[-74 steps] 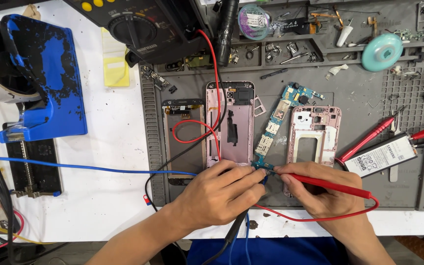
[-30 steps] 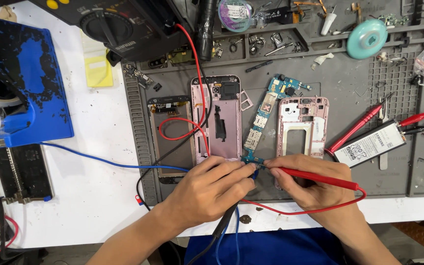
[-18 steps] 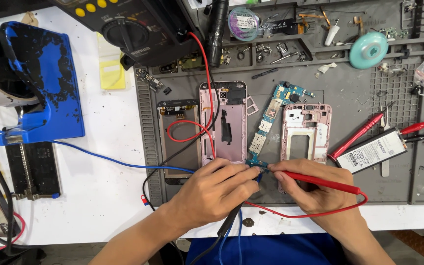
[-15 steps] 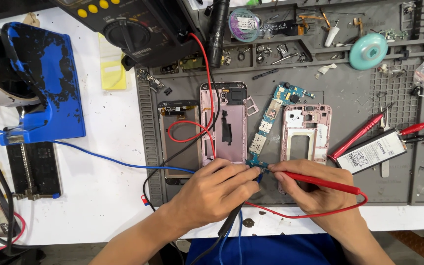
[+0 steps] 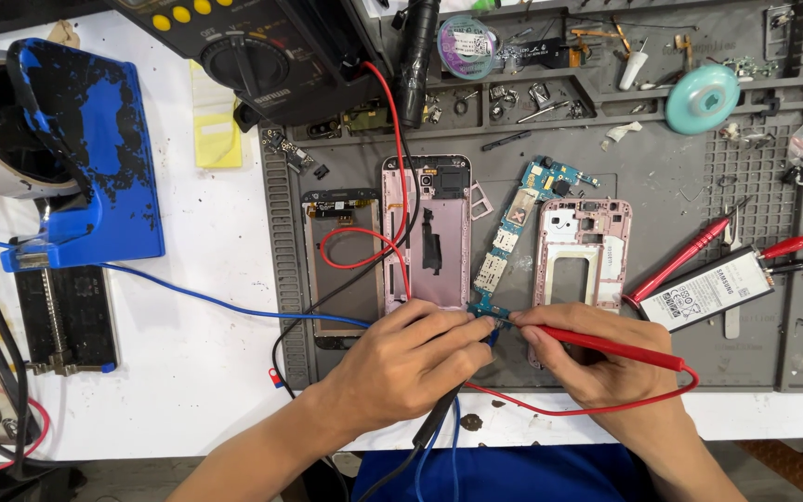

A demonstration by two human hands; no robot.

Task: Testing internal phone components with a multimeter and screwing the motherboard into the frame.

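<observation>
My right hand (image 5: 597, 367) grips a red test probe (image 5: 620, 346), its tip touching the lower end of a blue-green phone circuit board (image 5: 513, 240) lying on the grey work mat (image 5: 662, 167). My left hand (image 5: 401, 363) is closed around a black test probe (image 5: 439, 418), its tip hidden under my fingers at the same end of the board. The probes' red and black leads run up to a black multimeter (image 5: 262, 56) at the top. A pink phone body (image 5: 427, 232) lies left of the board, a pink phone frame (image 5: 580, 256) to its right.
A phone screen panel (image 5: 344, 265) lies at the mat's left. A phone battery (image 5: 708, 293), red tweezers (image 5: 680, 260) and clips sit at the right. A teal tape roll (image 5: 702, 99), screws and small parts fill the mat's trays. A blue holder (image 5: 85, 158) stands left.
The view has shifted slightly. Both hands have stayed at the lower end of the circuit board with the probes held against it.
</observation>
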